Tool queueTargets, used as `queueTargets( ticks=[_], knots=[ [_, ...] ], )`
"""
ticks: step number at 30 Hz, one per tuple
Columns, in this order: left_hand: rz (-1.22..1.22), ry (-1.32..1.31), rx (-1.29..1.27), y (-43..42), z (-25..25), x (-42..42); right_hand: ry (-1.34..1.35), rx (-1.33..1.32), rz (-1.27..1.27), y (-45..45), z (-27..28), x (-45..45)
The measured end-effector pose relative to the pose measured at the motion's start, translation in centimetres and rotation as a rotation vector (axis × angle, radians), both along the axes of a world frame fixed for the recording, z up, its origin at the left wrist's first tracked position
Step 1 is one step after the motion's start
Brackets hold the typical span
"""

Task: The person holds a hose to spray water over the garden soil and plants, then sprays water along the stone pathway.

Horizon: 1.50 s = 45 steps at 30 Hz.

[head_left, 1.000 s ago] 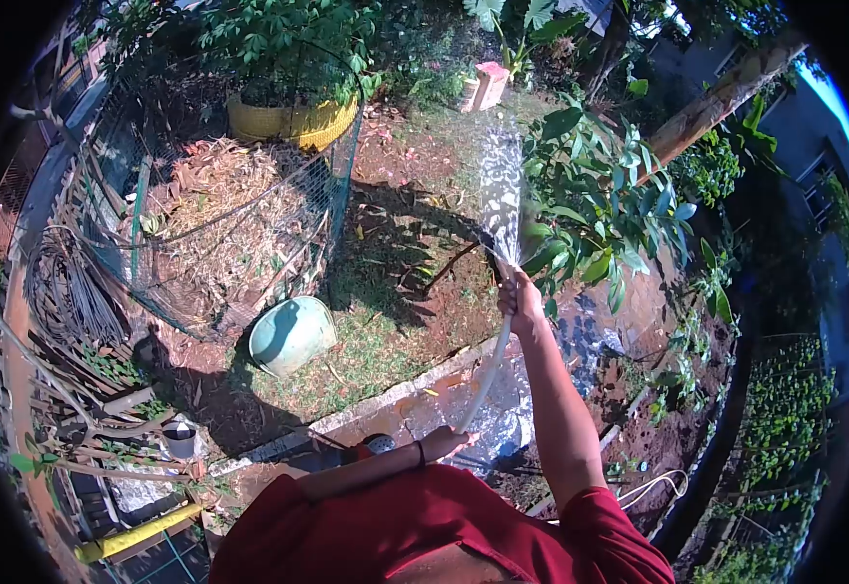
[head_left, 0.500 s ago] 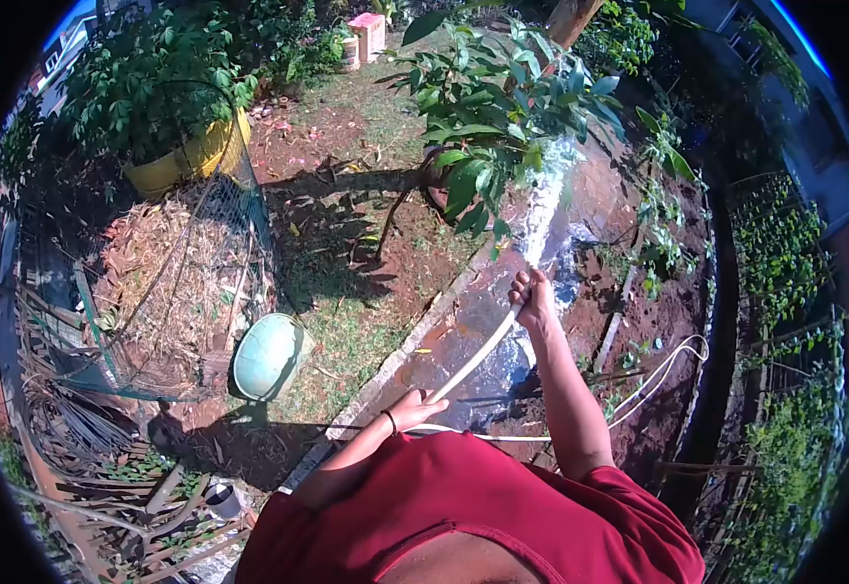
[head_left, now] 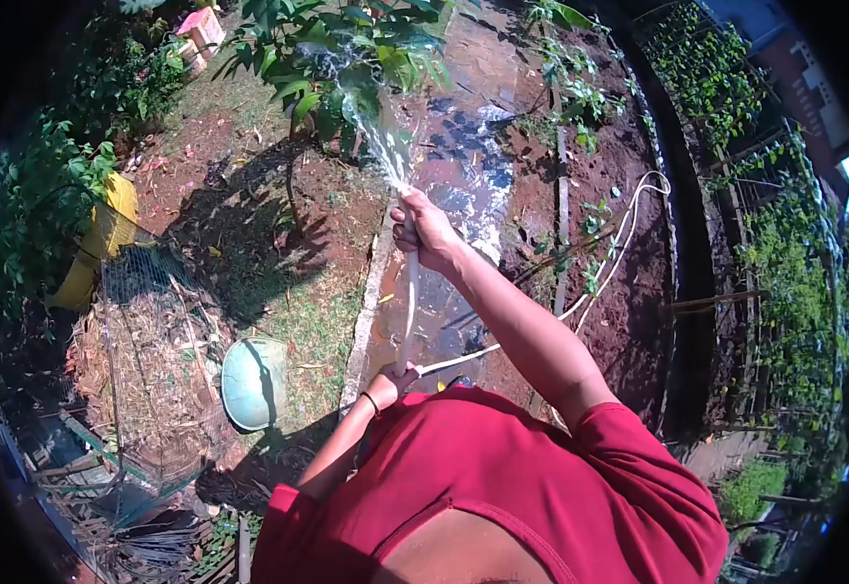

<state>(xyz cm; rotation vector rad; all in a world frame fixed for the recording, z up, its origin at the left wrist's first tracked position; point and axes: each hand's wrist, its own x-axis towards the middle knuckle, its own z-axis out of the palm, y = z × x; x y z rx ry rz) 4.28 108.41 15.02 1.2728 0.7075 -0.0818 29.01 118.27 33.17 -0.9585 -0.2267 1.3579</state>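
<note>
A pale garden hose (head_left: 412, 302) runs up between my two hands. Near its outlet end, my right hand (head_left: 426, 231) is closed around it, with the thumb up by the mouth. Water (head_left: 382, 144) sprays from there, up and to the left, onto the leafy plant (head_left: 346, 73). Lower down, close to my body, my left hand (head_left: 387, 385) grips the same hose. From the left hand the rest of the hose trails off to the right and loops over the soil.
A wet paved path (head_left: 453, 195) with a concrete edging (head_left: 364, 336) runs ahead. On the left are a light green basin (head_left: 255, 383), a netted heap of dry plant matter (head_left: 152, 365) and a yellow container (head_left: 103, 238). Trellised plants (head_left: 784, 253) line the right.
My right hand and the hose end have swung left and up, so the spray now leans left. The view has turned right. Both hands keep hold of the hose.
</note>
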Motion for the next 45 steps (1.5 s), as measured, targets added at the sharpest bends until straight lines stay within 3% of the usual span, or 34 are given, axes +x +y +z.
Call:
queueTargets(
  ticks=[4,10,14,20,24,28,32,41,45],
  knots=[
    [0.091,-0.053,-0.153,-0.1,-0.1,2.8,-0.037,0.001,-0.169,-0.3,1.1,3.1],
    [-0.043,-0.003,-0.263,-0.7,3.9,6.8,-0.050,-0.002,-0.325,-2.8,1.0,6.5],
    [-0.129,-0.041,-0.378,-0.4,4.7,9.6,-0.127,0.073,-0.348,-5.5,-0.5,9.3],
    [-0.155,0.120,-0.376,-0.9,5.2,13.4,-0.147,-0.076,-0.354,-11.6,-2.7,11.4],
    [-0.160,0.090,-0.520,-1.5,4.6,14.7,-0.090,-0.140,-0.308,-14.2,-2.8,11.2],
    [-0.178,0.175,-0.438,-1.8,6.0,15.6,-0.236,-0.203,-0.236,-14.1,-2.9,10.7],
    [-0.201,0.188,-0.317,-1.8,3.5,15.2,-0.256,-0.242,-0.234,-12.8,-3.1,11.1],
    [-0.188,0.177,-0.321,-0.8,0.3,12.1,-0.171,-0.207,-0.231,-9.1,-5.0,10.3],
    [-0.139,0.172,-0.353,-0.6,1.6,11.7,-0.147,-0.257,-0.225,-8.3,-6.8,9.9]
  ],
)
